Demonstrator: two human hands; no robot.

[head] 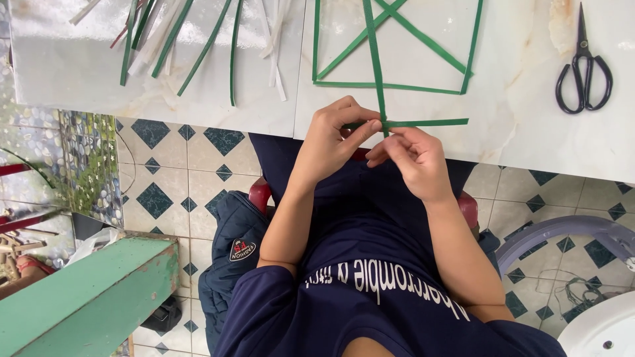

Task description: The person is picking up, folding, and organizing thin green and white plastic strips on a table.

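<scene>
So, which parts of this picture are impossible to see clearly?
Head view:
- The crossing of the long green flat strips: covered by the fingers of the left hand and the right hand.
- Upper ends of the loose green and white strips: cut off by the top edge.
- Tip of the black metal scissors: reaches the top edge.

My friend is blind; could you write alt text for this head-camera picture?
Two bare hands, left hand and right hand, pinch crossed green strips at the edge of a white marble table. Black scissors lie to the right, loose strips to the left.
</scene>
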